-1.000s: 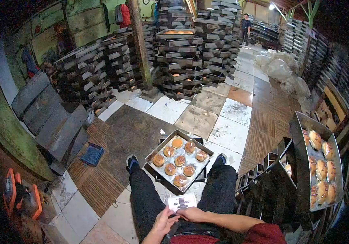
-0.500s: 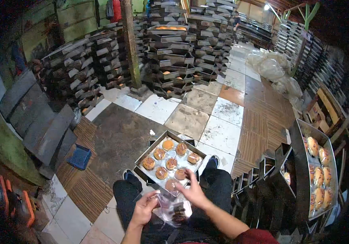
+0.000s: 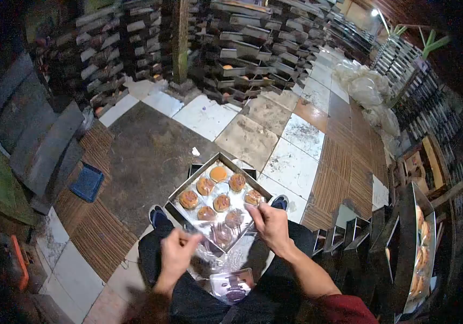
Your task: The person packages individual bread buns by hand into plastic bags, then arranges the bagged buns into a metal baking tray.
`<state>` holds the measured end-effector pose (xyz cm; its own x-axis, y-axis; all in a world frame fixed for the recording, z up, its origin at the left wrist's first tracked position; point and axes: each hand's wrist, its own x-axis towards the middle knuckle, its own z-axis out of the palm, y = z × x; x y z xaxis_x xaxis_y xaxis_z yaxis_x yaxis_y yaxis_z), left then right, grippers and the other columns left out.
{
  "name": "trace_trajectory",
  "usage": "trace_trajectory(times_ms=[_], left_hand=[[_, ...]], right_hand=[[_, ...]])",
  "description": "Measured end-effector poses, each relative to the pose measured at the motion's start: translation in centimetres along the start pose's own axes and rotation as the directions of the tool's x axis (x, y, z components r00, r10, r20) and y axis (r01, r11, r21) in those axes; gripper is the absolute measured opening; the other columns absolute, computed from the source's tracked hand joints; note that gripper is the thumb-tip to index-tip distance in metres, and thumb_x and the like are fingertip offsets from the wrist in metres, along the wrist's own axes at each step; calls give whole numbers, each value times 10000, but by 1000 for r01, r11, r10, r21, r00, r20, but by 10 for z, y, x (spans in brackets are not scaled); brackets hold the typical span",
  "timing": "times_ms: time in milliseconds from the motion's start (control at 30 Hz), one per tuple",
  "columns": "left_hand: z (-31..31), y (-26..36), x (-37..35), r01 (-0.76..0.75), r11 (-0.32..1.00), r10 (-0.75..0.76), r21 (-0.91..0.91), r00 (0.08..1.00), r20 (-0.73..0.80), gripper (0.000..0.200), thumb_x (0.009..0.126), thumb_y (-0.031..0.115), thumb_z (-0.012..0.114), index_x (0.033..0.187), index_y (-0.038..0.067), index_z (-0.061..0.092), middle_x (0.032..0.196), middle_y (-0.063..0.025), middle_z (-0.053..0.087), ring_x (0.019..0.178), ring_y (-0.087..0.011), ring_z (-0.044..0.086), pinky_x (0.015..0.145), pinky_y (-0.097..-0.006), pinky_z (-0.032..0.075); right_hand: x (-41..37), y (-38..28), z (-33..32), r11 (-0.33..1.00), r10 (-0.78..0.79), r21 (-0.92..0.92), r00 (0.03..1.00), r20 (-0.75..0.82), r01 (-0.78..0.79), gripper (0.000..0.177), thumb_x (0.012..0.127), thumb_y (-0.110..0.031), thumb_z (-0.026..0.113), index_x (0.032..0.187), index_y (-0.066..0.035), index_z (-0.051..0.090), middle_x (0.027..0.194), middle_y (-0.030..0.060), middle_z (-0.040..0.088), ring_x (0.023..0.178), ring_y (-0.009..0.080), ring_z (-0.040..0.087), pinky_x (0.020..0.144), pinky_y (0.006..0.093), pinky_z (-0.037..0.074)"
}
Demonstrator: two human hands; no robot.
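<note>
A metal tray (image 3: 184, 187) holds several round buns in clear wrapping, such as the bun (image 3: 221, 203), in front of my knees. My right hand (image 3: 272, 225) is at the tray's right corner, thumb and fingers drawn together; what they pinch is unclear. My left hand (image 3: 178, 252) is left of the tray's near corner, its fingertips smeared by motion. Clear shiny plastic (image 3: 218, 237) lies over the near corner and the buns there, between my hands. Below it, a clear packet with dark contents (image 3: 232, 285) rests on my lap.
A blue tray (image 3: 87, 182) lies on the floor at left. On the right, a long tray (image 3: 414, 243) holds wrapped buns beside dark stacked trays. Further off are tall stacks of trays (image 3: 247, 48), a wooden post (image 3: 180, 43) and plastic sheeting (image 3: 363, 83).
The view has tilted downward. My left hand has moved left, away from the plastic, and my right hand has moved right, off the buns to the tray's right corner. My hands are further apart.
</note>
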<state>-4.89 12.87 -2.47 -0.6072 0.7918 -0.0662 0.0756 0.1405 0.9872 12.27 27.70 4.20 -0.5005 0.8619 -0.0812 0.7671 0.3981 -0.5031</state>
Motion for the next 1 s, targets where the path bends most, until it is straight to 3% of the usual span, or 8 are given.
trace_trajectory(times_ms=[100, 167, 233, 533, 667, 767, 900, 1000], left_hand=[[-10, 3, 43, -14, 986, 21, 167, 999, -44, 345, 751, 144, 692, 561, 14, 436, 499, -33, 452, 486, -63, 357, 417, -267, 313], [-4, -10, 60, -209, 947, 242, 243, 964, -115, 342, 767, 134, 671, 564, 17, 422, 485, -25, 415, 489, -71, 348, 423, -273, 315], [2, -46, 83, 36, 998, -17, 45, 933, -360, 298, 830, 187, 602, 623, 36, 450, 498, -21, 414, 476, -87, 352, 434, -269, 320], [-59, -94, 120, 132, 212, -680, -968, 732, -50, 143, 904, 231, 465, 866, 93, 468, 652, -20, 362, 588, -145, 344, 544, -280, 317], [-61, -87, 132, 199, 461, -736, -865, 631, -247, 138, 902, 214, 461, 849, 86, 462, 664, -25, 367, 595, -147, 340, 530, -272, 301], [-67, -88, 133, 449, 697, -280, 559, 888, -364, 103, 896, 162, 473, 863, 64, 466, 693, -29, 419, 614, -143, 385, 531, -274, 331], [-54, -82, 146, 426, 887, -296, 179, 820, -490, 181, 853, 127, 561, 978, 13, 497, 817, -56, 531, 728, -160, 504, 647, -295, 434], [-48, -76, 153, 377, 916, -393, -136, 780, -486, 239, 835, 146, 613, 1007, 7, 524, 860, -65, 564, 762, -153, 545, 692, -296, 469]], right_hand=[[38, 7, 3, 936, -233, 321, 937, 260, 144, 257, 879, -209, 493, 755, -6, 588, 710, 200, 582, 698, 244, 601, 619, 404, 438], [107, 50, 17, 957, 80, 289, 921, -382, 37, 395, 909, -317, 420, 703, -7, 554, 600, 126, 516, 569, 209, 504, 520, 362, 385], [171, 45, 6, 305, 488, 935, 814, -315, 179, 421, 914, -399, 408, 593, -128, 434, 471, -63, 304, 384, 63, 257, 376, 237, 207], [348, 227, 326, 931, -116, -298, 944, 308, 211, 331, 837, -278, 538, 963, 29, 525, 834, 245, 593, 720, 353, 584, 660, 422, 453], [415, 237, 382, 979, 147, -161, 983, 111, -128, 647, 764, -448, 597, 1133, 57, 429, 925, 298, 585, 878, 402, 589, 753, 446, 472], [431, 257, 398, 969, 225, 31, 925, 305, -246, 849, 694, -607, 605, 1162, 73, 407, 969, 290, 590, 887, 394, 595, 770, 425, 476], [367, 202, 376, 879, 22, -476, 1000, 12, -13, 790, 701, -533, 640, 1145, 81, 417, 1075, 288, 530, 1015, 377, 533, 850, 382, 438], [360, 218, 382, 689, 274, 606, 917, 289, -397, 669, 776, -478, 592, 1185, 21, 417, 1106, 196, 537, 976, 273, 554, 811, 318, 453]])
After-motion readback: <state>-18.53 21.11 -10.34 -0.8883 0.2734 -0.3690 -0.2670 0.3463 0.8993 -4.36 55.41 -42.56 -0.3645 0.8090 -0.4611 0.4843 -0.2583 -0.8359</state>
